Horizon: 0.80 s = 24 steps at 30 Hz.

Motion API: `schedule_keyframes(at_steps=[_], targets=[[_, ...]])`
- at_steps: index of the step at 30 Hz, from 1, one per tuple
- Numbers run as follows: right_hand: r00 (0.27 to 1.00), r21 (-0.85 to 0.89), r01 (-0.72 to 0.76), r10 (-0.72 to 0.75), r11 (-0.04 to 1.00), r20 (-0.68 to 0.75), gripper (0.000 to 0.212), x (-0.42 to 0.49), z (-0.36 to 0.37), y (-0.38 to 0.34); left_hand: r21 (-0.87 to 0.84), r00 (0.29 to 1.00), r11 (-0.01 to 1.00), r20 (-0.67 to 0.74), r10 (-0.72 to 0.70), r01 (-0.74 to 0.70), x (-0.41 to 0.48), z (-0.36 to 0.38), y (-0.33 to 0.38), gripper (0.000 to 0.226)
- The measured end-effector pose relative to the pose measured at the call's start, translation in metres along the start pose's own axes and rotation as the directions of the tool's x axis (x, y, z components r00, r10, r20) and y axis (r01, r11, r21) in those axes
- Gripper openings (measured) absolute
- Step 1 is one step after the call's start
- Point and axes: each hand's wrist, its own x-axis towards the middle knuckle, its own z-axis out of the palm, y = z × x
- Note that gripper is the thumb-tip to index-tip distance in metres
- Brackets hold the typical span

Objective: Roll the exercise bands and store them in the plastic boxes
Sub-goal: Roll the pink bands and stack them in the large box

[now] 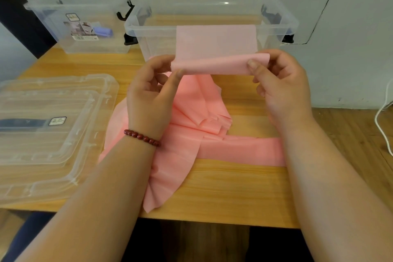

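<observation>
A long pink exercise band [191,134] lies crumpled and folded across the wooden table. Its upper end is lifted and folded over into a short flat strip in front of me. My left hand [152,89] pinches the left end of that strip between thumb and fingers. My right hand [278,83] pinches the right end the same way. Just behind the strip stands an open clear plastic box [278,21], seemingly with nothing in it. A second open clear box [53,13] at the back left holds a rolled blue-purple band [103,31].
Two clear lids [53,134] lie stacked at the table's left. Black latches hang on the boxes' sides. The table's front edge [212,220] runs close to me. A white cable [382,121] lies at the far right by the wall.
</observation>
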Motion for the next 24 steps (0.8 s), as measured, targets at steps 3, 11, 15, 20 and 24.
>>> schedule_keyframes(at_steps=[3,11,15,20,24], targets=[[1.0,-0.015,0.016,-0.016,1.0,-0.011,0.005,-0.0003,-0.0005,0.0001,-0.023,1.0,1.0,0.013,0.004,-0.004,-0.0001,0.0009,0.0009,0.027],[0.999,-0.023,0.025,-0.025,0.999,0.037,0.015,-0.0025,0.0001,-0.0031,0.017,0.998,0.999,0.022,-0.05,0.05,0.0005,0.0003,-0.0014,0.015],[0.997,-0.085,0.033,-0.026,0.996,0.074,0.021,-0.0028,0.0014,-0.0026,0.012,0.996,0.996,0.001,-0.087,0.087,0.0018,-0.0001,-0.0019,0.014],[0.998,-0.146,0.04,-0.033,0.988,0.05,0.016,-0.0017,-0.0005,-0.0011,0.01,0.992,0.993,0.03,-0.12,0.12,0.0023,0.0009,-0.0016,0.015],[0.998,-0.144,0.028,-0.019,0.989,0.064,0.017,-0.0026,0.0004,-0.0025,-0.049,0.986,0.985,0.046,-0.16,0.163,0.0084,0.0009,0.0053,0.018]])
